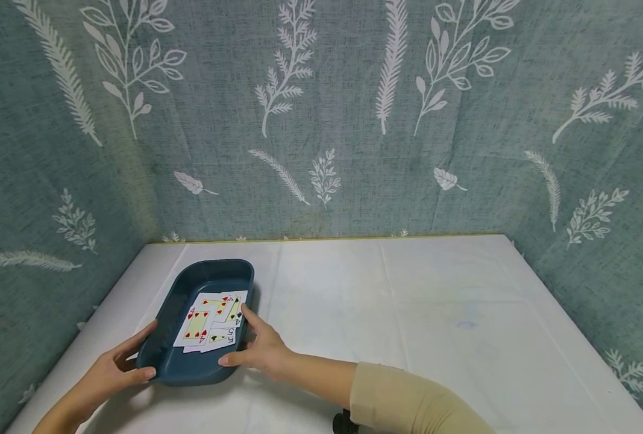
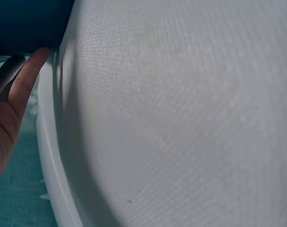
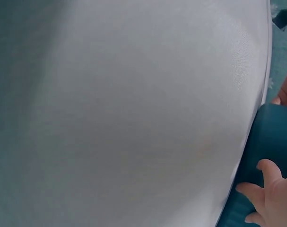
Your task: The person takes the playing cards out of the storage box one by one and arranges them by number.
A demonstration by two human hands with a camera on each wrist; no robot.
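Sleeve: beige, on the right arm, crossing the lower edge (image 1: 413, 401).
Dark object: just under the cuff, partly cut off; what it is I cannot tell (image 1: 345, 423).
Left hand: thumb at the tray's near left corner, fingers along its left side, holding it (image 1: 112, 369).
Right hand: holding the tray's right side, thumb and fingers spread along the rim (image 1: 264, 349).
Tray: dark blue, between the hands, at the left part of the surface; whether its base touches down is unclear (image 1: 191, 369).
Cards: several, face up and overlapping, inside the tray toward its right side (image 1: 196, 325).
Progress: gathering the cards in the tray looks done; placing the tray and letting go seem left.
Surface: white-covered, reaching back behind the tray (image 1: 386, 301).
Cloth: grey-green with pale leaves, farthest off (image 1: 348, 120).
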